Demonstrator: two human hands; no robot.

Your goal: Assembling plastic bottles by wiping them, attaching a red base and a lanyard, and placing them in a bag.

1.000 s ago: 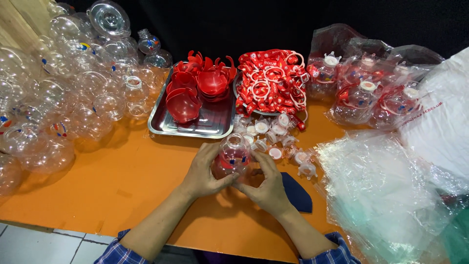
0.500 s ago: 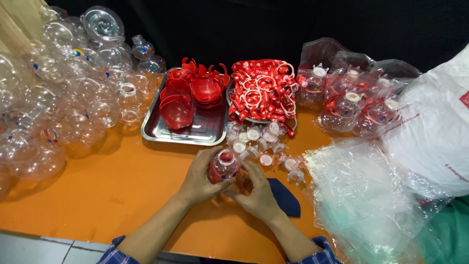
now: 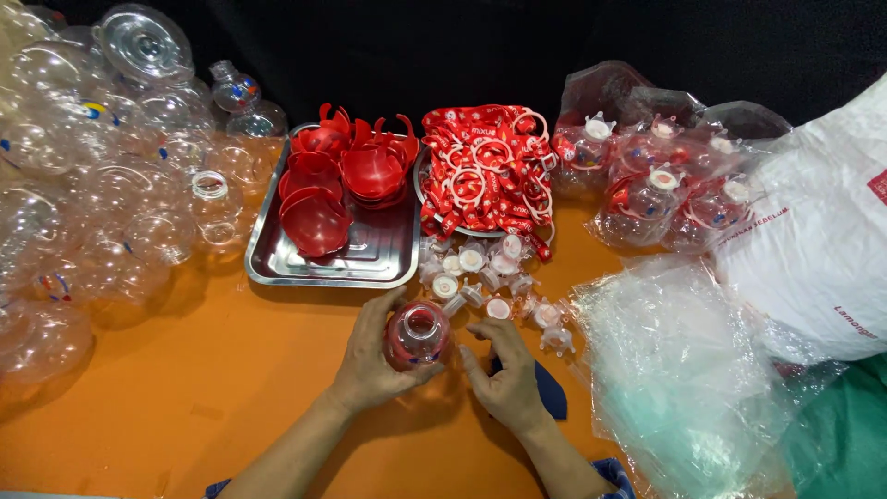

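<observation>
Our left hand (image 3: 370, 365) cups the round clear plastic bottle with a red insert (image 3: 418, 334), open neck pointing up at us.

Its fingers are wrapped around the bottle's left side. Our right hand (image 3: 504, 374) sits just right of it, fingers loosely curled and slightly apart, touching no bottle that we can tell. The small white caps (image 3: 480, 273) lie just beyond both hands, nearer the right, before the steel tray (image 3: 370, 268) on the orange table (image 3: 185, 397).

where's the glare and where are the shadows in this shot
Head view: overhead light glints on the clear plastic balls and the steel tray; soft shadows fall beneath the left hand and right hand; the background is black, edges slightly bowed.
</observation>
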